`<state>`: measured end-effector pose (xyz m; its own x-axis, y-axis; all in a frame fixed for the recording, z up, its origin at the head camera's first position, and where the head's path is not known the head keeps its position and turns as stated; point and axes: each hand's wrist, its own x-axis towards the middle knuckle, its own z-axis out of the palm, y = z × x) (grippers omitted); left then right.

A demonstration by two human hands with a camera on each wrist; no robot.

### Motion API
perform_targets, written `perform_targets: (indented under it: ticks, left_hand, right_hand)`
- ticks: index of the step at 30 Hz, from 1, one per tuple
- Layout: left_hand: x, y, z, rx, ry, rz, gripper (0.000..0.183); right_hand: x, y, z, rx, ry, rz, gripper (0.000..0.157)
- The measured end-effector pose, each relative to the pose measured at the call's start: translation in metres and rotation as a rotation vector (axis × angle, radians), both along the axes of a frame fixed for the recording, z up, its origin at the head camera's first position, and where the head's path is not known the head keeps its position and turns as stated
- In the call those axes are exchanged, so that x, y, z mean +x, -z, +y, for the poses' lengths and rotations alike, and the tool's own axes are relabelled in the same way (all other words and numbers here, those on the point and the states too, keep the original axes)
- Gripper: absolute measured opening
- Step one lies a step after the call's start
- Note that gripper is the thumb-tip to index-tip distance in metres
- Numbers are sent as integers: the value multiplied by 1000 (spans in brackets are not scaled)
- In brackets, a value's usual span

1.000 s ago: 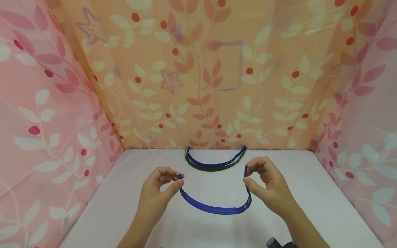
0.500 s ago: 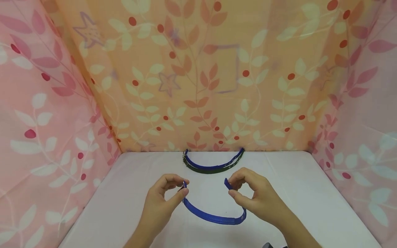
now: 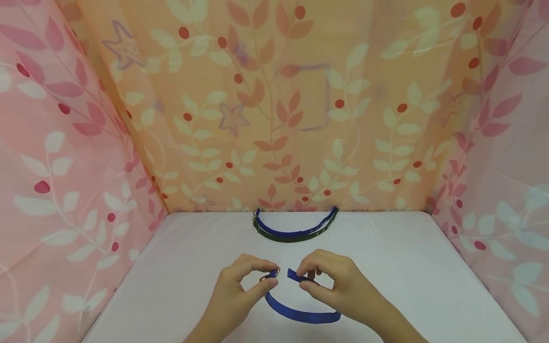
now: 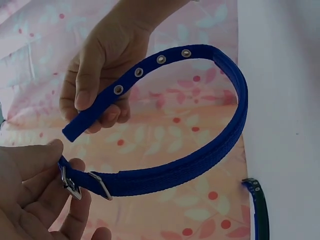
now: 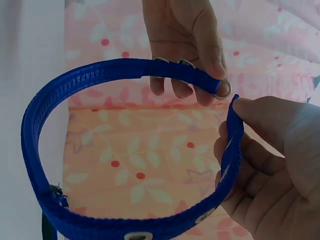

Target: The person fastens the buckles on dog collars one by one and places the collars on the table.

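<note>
A blue collar with a metal buckle and eyelets hangs in a loop between both hands, over the white table. My left hand pinches its buckle end between thumb and fingers; the silver buckle and a metal keeper show in the left wrist view. Near the strap's plain tip, my right hand pinches the eyelet end, and the tip points left toward the buckle. A small gap separates the two ends. Several metal-ringed eyelets line the strap beyond the right fingers.
At the table's back edge lie a dark green collar and another blue collar, side by side in a curve. Floral cloth walls the white table at the back and on both sides.
Both hands have come down and closer together, the right moving left with the eyelet end. The strap's tip now points toward the buckle, and the loop has narrowed.
</note>
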<state>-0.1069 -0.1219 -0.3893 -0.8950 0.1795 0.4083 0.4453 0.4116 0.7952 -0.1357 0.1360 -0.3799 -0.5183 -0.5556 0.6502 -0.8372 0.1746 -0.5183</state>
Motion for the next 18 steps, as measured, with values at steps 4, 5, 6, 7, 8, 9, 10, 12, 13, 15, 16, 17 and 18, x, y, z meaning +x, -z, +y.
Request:
perform_targets:
  ticks: [4,5,6,7,8,9,10,12,13,15,16,17,18]
  left_hand:
    - [-1,4,2,6,91,120,20]
    - [-2,5,3,15,110,153,20]
    - [-2,6,3,23,127,179,20]
    - [-2,6,4,28,139,195,19]
    - [-3,6,4,33,148,213,20]
    - [-3,7,4,38,157,230,20]
    - [-3,6,4,40,164,242,19]
    - [-3,6,3,39,175,251,19]
    - [-3,6,3,36,180,254,18]
    - [-2,6,3,33,186,241,18]
    - [-1,5,3,28,185,226,18]
    - [0,5,2,26,183,202,18]
    - [1,5,2,21,176,167,18]
  right_hand:
    - [0,4,-6,-31,-58,52,27]
    - [0,5,-7,-39,-65,77,28]
    - [0,5,-9,-45,-66,100,30]
    - [0,6,-10,-50,-64,121,31]
    - [0,6,-11,-53,-63,142,32]
    - [0,6,-12,-54,-58,158,33]
    - [1,6,-13,-54,-52,168,32]
    - [3,5,-13,-46,-34,166,31]
    - [4,5,-13,-43,-27,158,30]
    - [6,6,-13,-35,-10,129,28]
    - [7,6,-13,-33,-4,115,28]
    - [7,6,-13,-34,1,109,28]
    - [8,6,-13,-32,7,101,28]
